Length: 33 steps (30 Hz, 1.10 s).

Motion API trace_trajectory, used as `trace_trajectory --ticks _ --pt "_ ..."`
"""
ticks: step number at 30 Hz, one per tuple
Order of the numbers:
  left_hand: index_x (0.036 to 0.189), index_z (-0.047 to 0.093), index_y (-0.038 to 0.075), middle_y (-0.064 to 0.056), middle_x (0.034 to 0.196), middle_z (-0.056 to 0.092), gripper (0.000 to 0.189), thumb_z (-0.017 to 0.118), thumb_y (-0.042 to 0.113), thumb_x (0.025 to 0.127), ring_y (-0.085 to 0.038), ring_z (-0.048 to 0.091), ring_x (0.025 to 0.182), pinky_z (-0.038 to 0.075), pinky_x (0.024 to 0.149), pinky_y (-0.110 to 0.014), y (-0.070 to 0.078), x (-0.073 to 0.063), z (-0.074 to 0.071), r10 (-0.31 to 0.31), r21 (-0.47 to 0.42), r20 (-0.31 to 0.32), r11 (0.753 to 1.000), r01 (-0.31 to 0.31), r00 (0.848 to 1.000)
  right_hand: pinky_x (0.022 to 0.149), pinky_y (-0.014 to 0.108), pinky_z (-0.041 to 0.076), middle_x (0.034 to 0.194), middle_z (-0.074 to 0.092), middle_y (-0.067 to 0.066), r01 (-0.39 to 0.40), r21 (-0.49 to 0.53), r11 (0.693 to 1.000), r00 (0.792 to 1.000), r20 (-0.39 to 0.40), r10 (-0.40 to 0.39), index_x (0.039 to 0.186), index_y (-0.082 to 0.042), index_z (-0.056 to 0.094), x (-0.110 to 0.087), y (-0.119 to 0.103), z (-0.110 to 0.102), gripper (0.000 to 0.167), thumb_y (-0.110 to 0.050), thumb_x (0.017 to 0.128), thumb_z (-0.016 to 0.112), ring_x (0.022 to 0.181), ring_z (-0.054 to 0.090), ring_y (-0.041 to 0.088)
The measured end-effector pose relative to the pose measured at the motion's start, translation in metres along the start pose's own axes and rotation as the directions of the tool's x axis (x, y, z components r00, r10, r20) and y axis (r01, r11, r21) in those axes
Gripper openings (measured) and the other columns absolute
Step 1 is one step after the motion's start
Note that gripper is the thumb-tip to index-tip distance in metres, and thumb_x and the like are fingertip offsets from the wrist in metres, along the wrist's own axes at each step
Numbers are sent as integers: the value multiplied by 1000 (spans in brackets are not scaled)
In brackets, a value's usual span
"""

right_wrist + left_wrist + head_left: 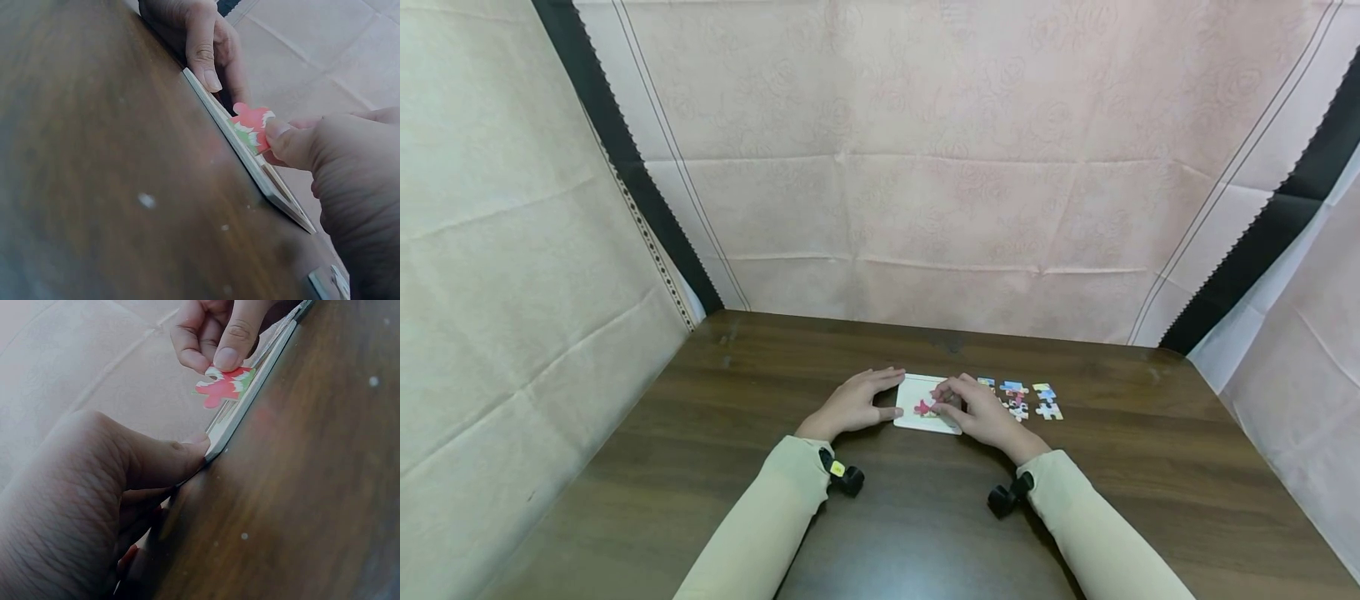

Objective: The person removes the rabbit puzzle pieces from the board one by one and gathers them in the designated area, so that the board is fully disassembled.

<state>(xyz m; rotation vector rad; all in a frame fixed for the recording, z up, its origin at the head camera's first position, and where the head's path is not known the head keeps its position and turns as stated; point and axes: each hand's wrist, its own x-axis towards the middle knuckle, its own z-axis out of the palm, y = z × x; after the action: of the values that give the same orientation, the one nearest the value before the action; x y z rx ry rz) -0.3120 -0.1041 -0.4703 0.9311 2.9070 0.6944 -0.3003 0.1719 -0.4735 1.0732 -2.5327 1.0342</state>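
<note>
A white puzzle tray point(913, 390) with a raised rim lies flat on the table. My left hand point(857, 404) holds its left side, the thumb at the near corner and the fingers towards the far one. Over the tray, my right hand point(981, 417) pinches a red, white and green puzzle piece point(225, 387) between thumb and fingers. From the right wrist view, that piece point(250, 122) appears tilted up close to the tray's near rim point(240, 150). The right hand hides part of the tray's inside.
Several loose puzzle pieces point(1047, 402) lie right of the tray, some partly behind the right hand. The brown wooden table point(700, 500) has pale cloth walls point(925, 208) at its back and sides.
</note>
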Motion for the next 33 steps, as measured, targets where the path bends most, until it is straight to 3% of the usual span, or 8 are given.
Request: trace_trajectory --ticks 15,20,27,33 --pt "157 38 23 4 162 34 72 63 52 96 -19 26 150 18 123 -43 0 -1 1 2 -6 1 1000 -2 1000 56 26 47 89 63 -9 39 41 998 992 -118 -34 103 -16 71 -7 4 -6 14 -19 91 78 68 54 6" --pt "157 38 21 3 162 34 72 63 51 96 -18 25 151 16 123 -42 -1 -2 1 13 -11 -2 1000 -13 1000 55 26 42 85 61 -12 3 53 999 992 -129 4 102 -19 71 -13 8 -10 14 -23 90 78 66 49 10" --pt "157 38 22 4 162 34 72 63 51 96 -16 25 150 17 123 -40 -1 -3 3 17 -10 -3 1000 -17 1000 58 26 45 88 61 -12 -80 50 996 986 -141 86 101 -25 70 -31 13 -27 11 -26 92 76 70 52 11" --pt "157 38 22 4 162 34 73 64 51 96 -18 27 150 17 123 -41 -2 -1 2 15 -11 -10 1000 -15 1000 57 25 47 84 60 -11 -86 -1 996 975 -207 84 97 -25 70 -55 26 -47 13 -18 90 79 70 55 8"
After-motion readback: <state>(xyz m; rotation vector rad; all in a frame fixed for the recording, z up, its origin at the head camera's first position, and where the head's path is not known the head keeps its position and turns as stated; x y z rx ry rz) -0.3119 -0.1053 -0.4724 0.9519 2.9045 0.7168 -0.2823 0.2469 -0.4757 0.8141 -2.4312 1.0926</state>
